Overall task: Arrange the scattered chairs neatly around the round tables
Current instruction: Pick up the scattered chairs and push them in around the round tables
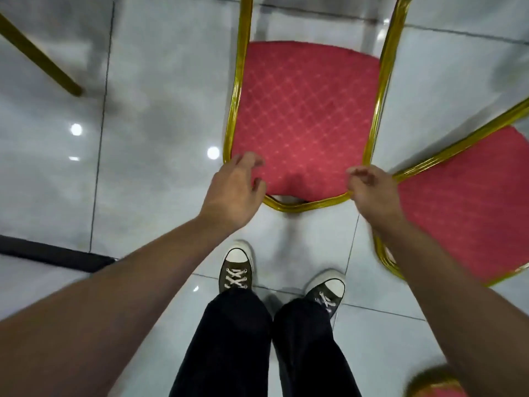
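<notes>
A chair with a red quilted pad [306, 116] and a gold metal frame [303, 206] stands right in front of me on the shiny tiled floor. My left hand [234, 187] hovers at the frame's near left corner with fingers spread and relaxed, gripping nothing. At the near right corner my right hand [372, 190] sits against the frame, its fingers loosely curled and not closed round the bar. A second red and gold chair [472, 202] stands just to the right, its frame touching or nearly touching the first one's corner.
A gold chair leg [40, 55] slants across the top left. A dark strip [54, 256] lies on the floor at the left. My two sneakers [236, 270] stand just behind the chair. Part of another red and gold chair [438, 388] shows at the bottom right.
</notes>
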The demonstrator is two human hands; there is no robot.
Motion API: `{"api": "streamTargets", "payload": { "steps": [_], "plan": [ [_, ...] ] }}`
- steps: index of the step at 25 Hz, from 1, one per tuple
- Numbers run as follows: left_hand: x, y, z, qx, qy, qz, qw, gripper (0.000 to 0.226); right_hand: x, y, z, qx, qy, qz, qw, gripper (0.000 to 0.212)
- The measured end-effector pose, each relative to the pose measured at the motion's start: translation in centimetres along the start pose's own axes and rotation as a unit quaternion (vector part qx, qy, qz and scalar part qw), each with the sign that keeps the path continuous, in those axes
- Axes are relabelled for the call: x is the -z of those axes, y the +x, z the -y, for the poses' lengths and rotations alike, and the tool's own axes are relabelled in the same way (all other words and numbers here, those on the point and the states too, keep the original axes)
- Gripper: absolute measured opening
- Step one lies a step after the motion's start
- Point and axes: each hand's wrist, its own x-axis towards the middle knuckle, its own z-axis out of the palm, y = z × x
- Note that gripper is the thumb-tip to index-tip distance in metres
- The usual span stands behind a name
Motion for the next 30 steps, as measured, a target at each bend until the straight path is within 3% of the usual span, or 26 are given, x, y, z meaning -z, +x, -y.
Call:
{"api": "streamTargets", "payload": {
  "steps": [5, 7, 10, 13, 17, 22, 25, 30],
  "plan": [
    [-7.2, 10.6, 8.3, 0.081, 0.007, -0.07, 0.994, 0.062, -5.2, 10.8, -7.3, -0.052, -0.036, -0.116, 0.991, 0.054],
    [-8.8, 13.0, 10.5, 0.122, -0.046, -0.048, 0.99, 0.07, -5.9, 13.8, -8.7, -0.096, -0.041, -0.118, 0.988, 0.061],
    [-9.5, 14.9, 11.9, 0.16, -0.178, -0.018, 0.971, 0.079, -5.4, 15.9, -8.7, -0.147, 0.043, -0.098, 0.983, 0.071],
    [-7.5, 13.7, 12.1, 0.175, -0.26, -0.014, 0.95, 0.082, -4.3, 15.0, -8.8, -0.125, 0.074, -0.084, 0.986, 0.07],
    [-1.8, 6.8, 11.2, 0.188, -0.176, -0.017, 0.966, 0.079, -1.9, 6.9, -7.0, -0.023, 0.015, -0.074, 0.997, 0.055],
    [9.7, -7.4, 3.7, 0.17, -0.096, 0.014, 0.981, 0.084, 7.1, -8.0, 1.9, 0.041, 0.0, -0.091, 0.995, 0.055],
    [17.9, -15.5, -2.9, 0.198, -0.086, -0.007, 0.976, 0.08, 13.8, -16.2, 9.9, 0.046, -0.014, -0.109, 0.993, 0.049],
    [29.8, -24.2, -13.3, 0.218, -0.033, -0.071, 0.973, 0.052, 23.4, -23.6, 22.1, -0.003, -0.058, -0.04, 0.997, 0.052]
  ]
}}
